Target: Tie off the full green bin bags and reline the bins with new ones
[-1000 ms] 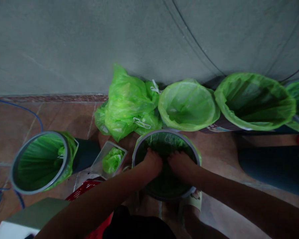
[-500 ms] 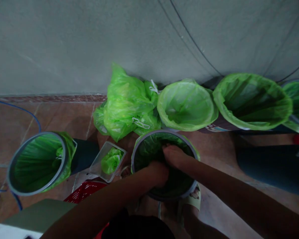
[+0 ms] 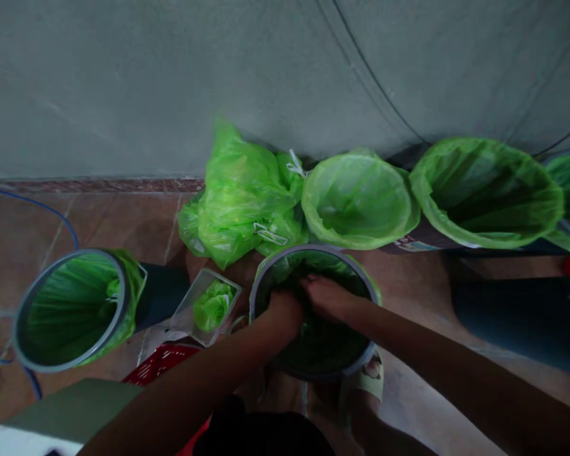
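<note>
Both my hands are down inside a round bin (image 3: pixel 313 248) with a grey rim, lined with a green plastic bag (image 3: pixel 335 261). My left hand (image 3: pixel 285 311) is in the middle of the bin, its fingers hidden in the dark interior. Close beside it, my right hand (image 3: pixel 323 296) has its fingers bent inward and closed; what they hold, if anything, is too dark to make out. The liner's edge is folded over the rim on the right side. The bin stands upright between my feet.
Filled green bags (image 3: pixel 247 196) lie against the wall. Right of them stand lined bins, one pale (image 3: pixel 361 199) and one larger (image 3: pixel 484 190). At left a lined bin (image 3: pixel 71 310) lies tilted near a clear plastic box (image 3: pixel 213 307), a red basket (image 3: pixel 164 361) and a blue cable (image 3: pixel 52 206).
My left hand has moved left and up inside the bin. My right hand has shifted slightly left, still inside. The surrounding bins and bags have stayed in place.
</note>
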The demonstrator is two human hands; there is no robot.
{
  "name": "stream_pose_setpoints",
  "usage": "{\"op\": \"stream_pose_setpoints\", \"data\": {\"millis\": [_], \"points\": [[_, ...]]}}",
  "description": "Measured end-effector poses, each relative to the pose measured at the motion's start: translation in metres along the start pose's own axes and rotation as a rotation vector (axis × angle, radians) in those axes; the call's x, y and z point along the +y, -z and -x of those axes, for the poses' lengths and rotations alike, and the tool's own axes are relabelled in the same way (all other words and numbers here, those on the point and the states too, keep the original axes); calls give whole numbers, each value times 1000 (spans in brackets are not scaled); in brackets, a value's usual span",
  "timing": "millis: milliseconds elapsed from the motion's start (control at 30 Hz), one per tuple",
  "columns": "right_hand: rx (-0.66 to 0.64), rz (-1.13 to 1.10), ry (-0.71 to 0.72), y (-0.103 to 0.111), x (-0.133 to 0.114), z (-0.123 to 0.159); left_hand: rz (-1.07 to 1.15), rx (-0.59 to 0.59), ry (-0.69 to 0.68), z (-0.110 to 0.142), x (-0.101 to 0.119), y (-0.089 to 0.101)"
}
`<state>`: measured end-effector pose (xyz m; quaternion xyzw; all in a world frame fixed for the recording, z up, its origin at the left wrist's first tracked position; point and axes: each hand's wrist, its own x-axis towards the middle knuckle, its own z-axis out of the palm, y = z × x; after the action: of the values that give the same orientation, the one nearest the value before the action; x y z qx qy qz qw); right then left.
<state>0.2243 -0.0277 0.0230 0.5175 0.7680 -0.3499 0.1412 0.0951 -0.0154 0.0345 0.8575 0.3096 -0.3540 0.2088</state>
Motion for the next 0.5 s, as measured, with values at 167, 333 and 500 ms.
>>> {"op": "stream_pose_setpoints", "data": {"millis": [167, 333, 500], "points": [[-335, 184, 0, -20, -6, 36, -19, -37, -195, 8, 3, -16], [-409, 241, -60, -25, -8, 40, -64, -126, -326, 11, 4, -23], [-186, 164, 41, -10, -8, 30, 8, -139, -277, 2, 1, -2]]}}
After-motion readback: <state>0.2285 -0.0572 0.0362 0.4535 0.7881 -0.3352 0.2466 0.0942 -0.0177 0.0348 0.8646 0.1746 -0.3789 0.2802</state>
